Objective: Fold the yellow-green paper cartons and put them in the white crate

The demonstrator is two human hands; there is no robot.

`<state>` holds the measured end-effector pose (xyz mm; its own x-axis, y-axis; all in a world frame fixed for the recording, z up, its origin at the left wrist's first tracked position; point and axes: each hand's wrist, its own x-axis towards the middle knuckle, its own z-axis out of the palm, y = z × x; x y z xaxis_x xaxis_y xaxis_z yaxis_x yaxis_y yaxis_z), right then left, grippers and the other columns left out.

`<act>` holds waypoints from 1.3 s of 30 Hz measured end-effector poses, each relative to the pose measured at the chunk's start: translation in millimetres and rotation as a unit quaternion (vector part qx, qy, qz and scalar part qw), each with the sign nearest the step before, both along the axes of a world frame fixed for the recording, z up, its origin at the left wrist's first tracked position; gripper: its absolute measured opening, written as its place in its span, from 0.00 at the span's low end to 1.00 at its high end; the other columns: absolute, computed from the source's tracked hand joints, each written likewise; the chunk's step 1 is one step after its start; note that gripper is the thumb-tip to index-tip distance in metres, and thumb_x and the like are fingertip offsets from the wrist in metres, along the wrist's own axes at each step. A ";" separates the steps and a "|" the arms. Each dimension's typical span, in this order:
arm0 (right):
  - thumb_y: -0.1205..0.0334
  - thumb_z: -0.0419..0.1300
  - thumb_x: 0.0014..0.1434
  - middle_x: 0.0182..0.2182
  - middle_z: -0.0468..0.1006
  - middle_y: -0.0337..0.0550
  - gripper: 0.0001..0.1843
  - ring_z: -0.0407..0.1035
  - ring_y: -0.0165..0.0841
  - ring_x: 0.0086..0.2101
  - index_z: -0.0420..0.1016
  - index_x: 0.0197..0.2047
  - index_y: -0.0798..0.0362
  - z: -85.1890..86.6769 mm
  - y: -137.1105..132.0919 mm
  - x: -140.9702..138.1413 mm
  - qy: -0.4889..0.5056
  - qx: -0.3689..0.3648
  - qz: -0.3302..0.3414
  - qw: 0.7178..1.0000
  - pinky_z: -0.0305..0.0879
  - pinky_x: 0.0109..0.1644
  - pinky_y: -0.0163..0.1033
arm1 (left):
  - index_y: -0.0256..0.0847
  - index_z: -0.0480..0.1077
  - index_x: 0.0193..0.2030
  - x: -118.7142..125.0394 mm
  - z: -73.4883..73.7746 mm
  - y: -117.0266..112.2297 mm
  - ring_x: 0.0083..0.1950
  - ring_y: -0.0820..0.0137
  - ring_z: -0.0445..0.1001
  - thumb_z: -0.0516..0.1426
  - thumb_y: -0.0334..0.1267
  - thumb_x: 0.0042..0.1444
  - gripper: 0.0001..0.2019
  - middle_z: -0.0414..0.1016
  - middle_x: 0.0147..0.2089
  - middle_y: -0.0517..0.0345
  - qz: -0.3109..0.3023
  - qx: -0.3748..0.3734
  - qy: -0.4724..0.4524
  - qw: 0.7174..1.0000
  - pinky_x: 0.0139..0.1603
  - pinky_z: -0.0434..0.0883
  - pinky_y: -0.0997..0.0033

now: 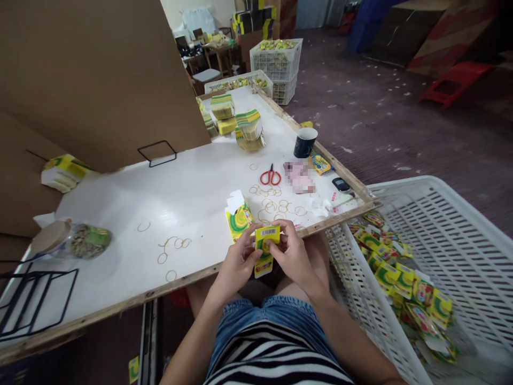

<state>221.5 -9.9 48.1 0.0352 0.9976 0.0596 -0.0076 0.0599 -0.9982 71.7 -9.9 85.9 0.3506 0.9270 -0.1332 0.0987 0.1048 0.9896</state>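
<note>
Just off the table's front edge, above my lap, I hold a small yellow and green printed carton (267, 247) between both hands. My left hand (239, 262) grips its left side, the thumb pressed on the face. My right hand (292, 254) pinches the right side, thumb on the green print. A barcode shows on the carton's upper end. On the table just beyond my left fingers lies another yellow-green carton (239, 216), its white flaps sticking up. Loose rubber bands (284, 206) are scattered close to my right hand.
Red-handled scissors (271, 176), a dark mug (305, 143) and bundled cartons (249, 130) are on the white table (192, 187). A lidded jar (90, 240) stands left. At my right, a white plastic crate (452, 214) holds many flat cartons. Tall cardboard (100, 69) blocks the far left.
</note>
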 end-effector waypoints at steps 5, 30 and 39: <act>0.68 0.57 0.55 0.38 0.73 0.40 0.20 0.73 0.33 0.35 0.61 0.51 0.48 -2.5 0.5 1.3 -0.035 0.009 -0.012 0.999 0.72 0.37 0.38 | 0.43 0.58 0.65 0.0 -4.2 1.2 0.37 0.73 0.74 0.56 0.37 0.60 0.26 0.72 0.56 0.46 0.007 0.002 -0.001 1.000 0.42 0.74 0.71; 0.67 0.54 0.58 0.36 0.75 0.41 0.16 0.71 0.33 0.30 0.62 0.50 0.50 -4.9 7.4 -12.7 -0.127 0.034 -0.046 0.990 0.69 0.36 0.39 | 0.42 0.58 0.66 -1.4 -7.4 2.5 0.41 0.71 0.77 0.52 0.31 0.59 0.27 0.72 0.58 0.47 0.033 0.033 0.066 0.997 0.46 0.75 0.70; 0.64 0.55 0.58 0.35 0.73 0.41 0.16 0.69 0.32 0.29 0.63 0.50 0.50 -3.5 7.5 -4.3 -0.111 0.021 0.008 0.994 0.68 0.34 0.37 | 0.40 0.58 0.66 -4.9 -11.1 0.5 0.44 0.69 0.77 0.53 0.32 0.58 0.27 0.72 0.57 0.45 0.038 0.020 0.051 0.998 0.46 0.75 0.70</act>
<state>217.2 -2.4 44.7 0.0013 0.9943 0.1065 0.2109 0.1038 -0.9720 66.8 -9.5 74.8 0.2650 0.9559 -0.1267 0.1917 0.0766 0.9785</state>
